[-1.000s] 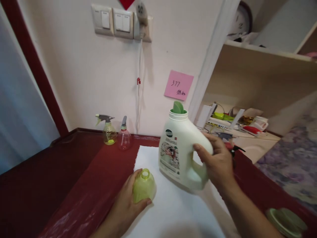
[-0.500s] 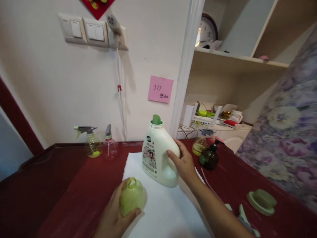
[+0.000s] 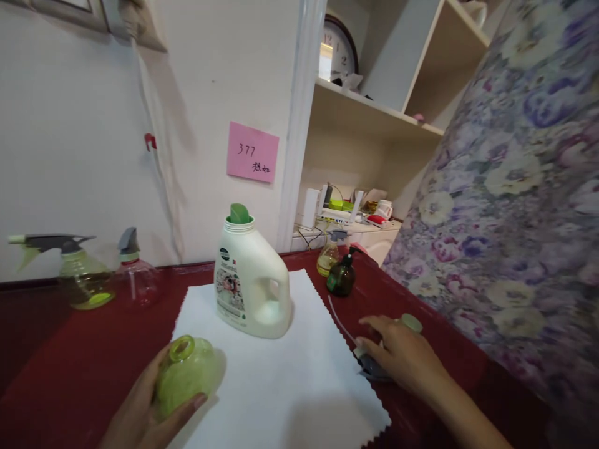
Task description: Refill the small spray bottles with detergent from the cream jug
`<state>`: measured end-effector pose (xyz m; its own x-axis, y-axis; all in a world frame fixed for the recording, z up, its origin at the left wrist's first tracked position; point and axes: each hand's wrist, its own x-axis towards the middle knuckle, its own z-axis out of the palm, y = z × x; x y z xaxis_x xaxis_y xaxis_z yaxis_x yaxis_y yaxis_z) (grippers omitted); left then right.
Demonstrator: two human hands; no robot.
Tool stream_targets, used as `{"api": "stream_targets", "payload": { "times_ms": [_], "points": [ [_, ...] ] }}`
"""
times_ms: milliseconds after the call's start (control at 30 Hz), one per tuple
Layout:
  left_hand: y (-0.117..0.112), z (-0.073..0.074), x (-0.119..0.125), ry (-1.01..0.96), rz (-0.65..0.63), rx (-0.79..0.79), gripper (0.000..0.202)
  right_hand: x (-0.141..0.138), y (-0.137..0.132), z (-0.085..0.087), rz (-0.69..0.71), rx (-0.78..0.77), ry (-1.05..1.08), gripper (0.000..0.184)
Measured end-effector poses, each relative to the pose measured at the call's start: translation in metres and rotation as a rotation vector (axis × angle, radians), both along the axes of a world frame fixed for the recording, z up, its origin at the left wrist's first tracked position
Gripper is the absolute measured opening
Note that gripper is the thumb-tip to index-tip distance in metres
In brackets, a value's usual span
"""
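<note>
"Left hand [image 3: 140, 405]?"
"Wrapped round the green bottle [image 3: 189, 377], lower left."
"Right hand [image 3: 409, 350]?"
"At the spray head [image 3: 372, 369], lower right; can't tell whether gripping. Probably the picking-up step, calling next for a secure hold."

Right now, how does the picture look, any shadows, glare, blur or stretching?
In the head view, a soft shadow darkens the near part of the paper; a smaller one hugs the right side of the green bottle; a bright patch, probably glare, covers part of the clock; the label on the jug is mostly too soft to read; the spray bottle at far left looks stretched sideways.
</note>
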<state>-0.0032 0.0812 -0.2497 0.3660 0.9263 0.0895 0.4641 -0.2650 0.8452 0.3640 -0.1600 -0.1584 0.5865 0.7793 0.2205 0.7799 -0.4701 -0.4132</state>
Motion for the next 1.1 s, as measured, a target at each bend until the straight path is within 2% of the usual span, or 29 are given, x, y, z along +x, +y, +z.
{"api": "stream_targets", "payload": {
  "times_ms": [167,333,567,667,733,833,900,933,1100],
  "points": [
    [0.005,-0.011,-0.001,0.004,-0.007,0.022,0.086,-0.014,-0.013,-0.034,-0.093,-0.118,-0.107,0.037],
    [0.011,-0.017,-0.002,-0.016,-0.015,0.019,0.085,-0.022,-0.009,-0.058,-0.141,-0.098,-0.122,0.031],
    [0.003,-0.001,0.000,-0.037,0.013,-0.020,0.087,-0.010,-0.016,-0.082,-0.137,0.036,-0.134,0.024],
    [-0.007,0.005,0.003,-0.054,0.024,-0.034,0.090,-0.007,-0.028,-0.084,-0.083,0.140,-0.182,0.027],
    [-0.013,0.008,0.005,-0.077,-0.001,-0.018,0.088,-0.007,-0.034,-0.074,0.025,0.259,-0.327,0.026],
    [-0.020,0.010,0.006,-0.142,-0.041,0.005,0.083,-0.015,-0.033,-0.037,0.295,0.421,-0.660,0.023],
    [-0.024,0.013,0.007,-0.167,-0.048,0.001,0.081,-0.026,-0.023,-0.005,0.506,0.394,-0.794,0.031],
    [-0.026,0.015,0.008,-0.172,-0.048,-0.002,0.081,-0.033,-0.017,0.010,0.590,0.433,-0.852,0.031],
    [-0.036,0.027,0.012,-0.180,-0.019,-0.026,0.084,-0.079,0.025,0.071,0.795,0.480,-1.076,0.032]
  ]
}}
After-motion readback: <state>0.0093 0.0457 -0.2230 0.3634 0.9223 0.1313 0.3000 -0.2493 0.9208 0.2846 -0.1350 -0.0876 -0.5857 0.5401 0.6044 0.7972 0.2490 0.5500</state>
